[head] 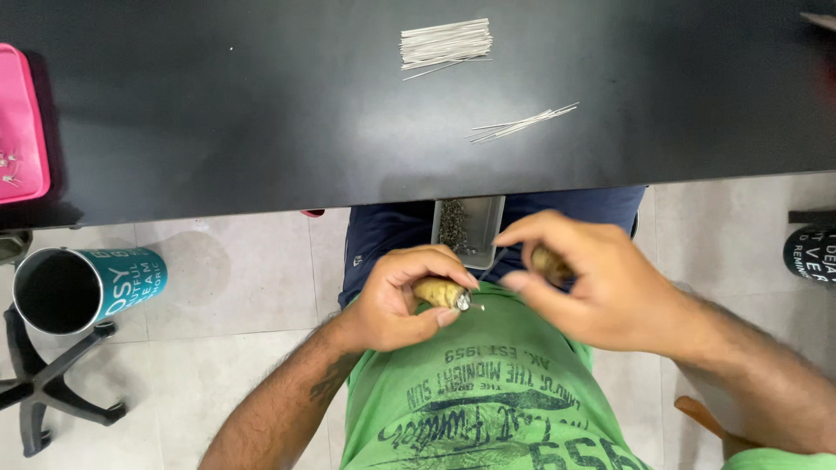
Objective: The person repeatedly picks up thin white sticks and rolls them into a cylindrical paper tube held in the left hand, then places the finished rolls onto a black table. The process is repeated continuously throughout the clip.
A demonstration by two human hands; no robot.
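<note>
My left hand (396,300) is closed around a short tan wooden handle (438,292) with a metal tip, held over my lap. My right hand (579,278) grips a second tan handle (547,261), mostly hidden by the fingers, with thumb and forefinger pinched near the left hand's metal tip. A thin wire seems to run between the two hands. A small grey metal tray (483,231) with dark small parts rests on my lap, just beyond both hands.
A black table (261,104) lies ahead with a neat bundle of thin metal wires (446,43) and a looser bunch of wires (521,124). A pink tray (19,130) sits at the table's left edge. A teal cylindrical container (87,287) and chair base stand at left.
</note>
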